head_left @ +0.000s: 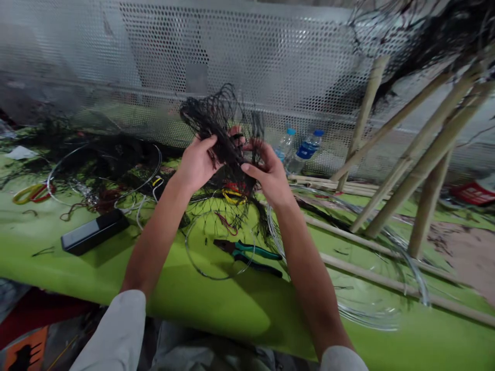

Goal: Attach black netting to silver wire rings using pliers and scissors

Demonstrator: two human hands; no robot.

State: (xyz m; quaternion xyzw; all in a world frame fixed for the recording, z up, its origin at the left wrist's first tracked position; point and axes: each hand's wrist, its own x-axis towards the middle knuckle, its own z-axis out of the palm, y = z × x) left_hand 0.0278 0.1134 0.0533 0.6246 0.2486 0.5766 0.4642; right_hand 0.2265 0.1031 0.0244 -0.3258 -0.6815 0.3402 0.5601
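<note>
A bundle of black netting (228, 147) is held up in front of me, its loose loops fanning out above my fingers. My left hand (197, 162) grips the bundle from the left, thumb across the gathered strands. From the right, my right hand (268, 170) pinches the lower part of the same bundle between thumb and fingers. Loose strands hang towards the green tabletop (166, 288). Below my hands lie a thin wire ring (187, 252) and pliers with green-and-black handles (259, 251), partly inside the ring.
Bamboo poles (425, 170) lean at the right, near coils of wire (367, 317). Two water bottles (307, 149) stand against the perforated metal panel (247, 51). At left are a dark box (93, 232), scissors (33, 194) and dark netting (112, 159).
</note>
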